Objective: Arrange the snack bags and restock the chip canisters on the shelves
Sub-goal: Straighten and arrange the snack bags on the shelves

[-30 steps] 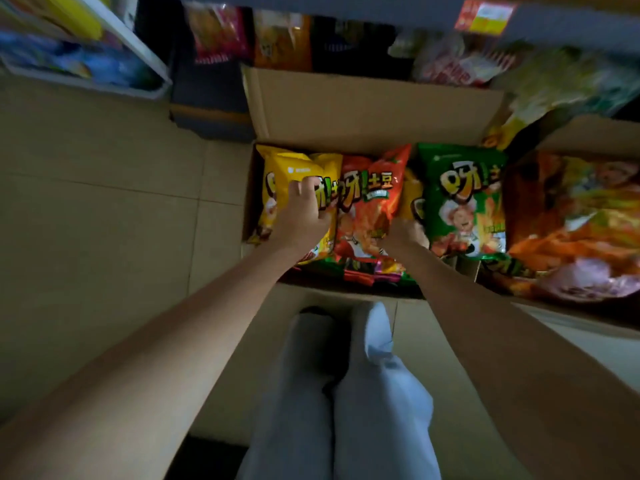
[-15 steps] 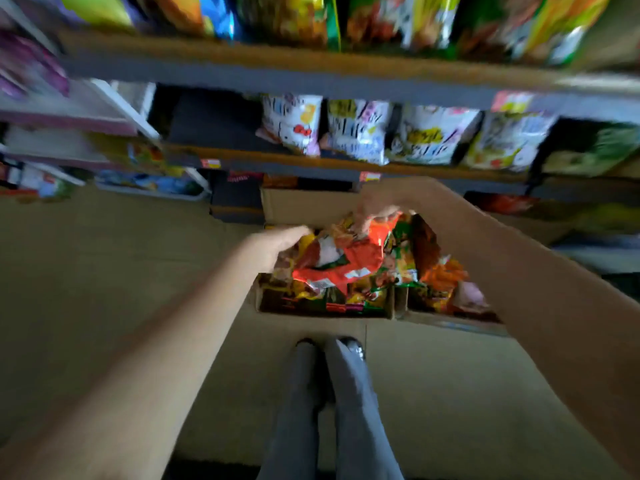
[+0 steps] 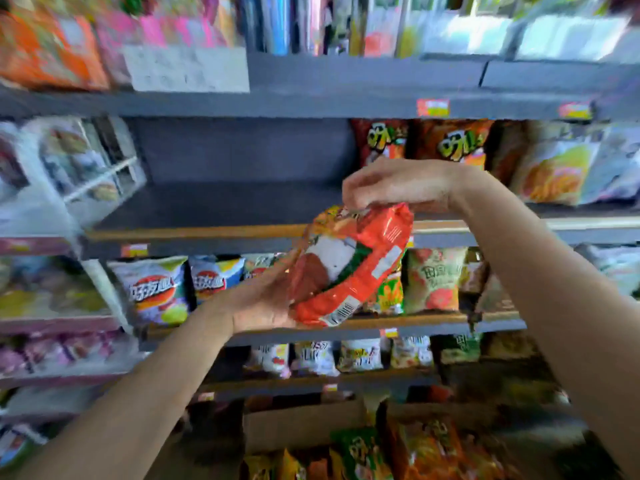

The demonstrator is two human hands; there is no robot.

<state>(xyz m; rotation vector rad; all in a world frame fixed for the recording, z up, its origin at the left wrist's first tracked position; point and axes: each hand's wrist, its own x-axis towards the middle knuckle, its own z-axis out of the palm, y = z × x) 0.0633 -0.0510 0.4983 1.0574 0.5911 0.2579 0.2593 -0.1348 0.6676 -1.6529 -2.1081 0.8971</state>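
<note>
An orange-red snack bag hangs in front of the grey shelves, its back side with a barcode toward me. My right hand pinches its top edge from above. My left hand cups its lower left side. Behind the bag runs a middle shelf with a bare stretch on its left. Two matching orange-red bags stand on that shelf at the right.
An open cardboard box with several snack bags sits on the floor below. Lower shelves hold white-blue chip bags and green bags. The top shelf is packed with packets. A white rack stands at left.
Both hands lifted the orange-red bag out of the floor box up to the middle shelf's height. My view swung from the floor box up to the shelves.
</note>
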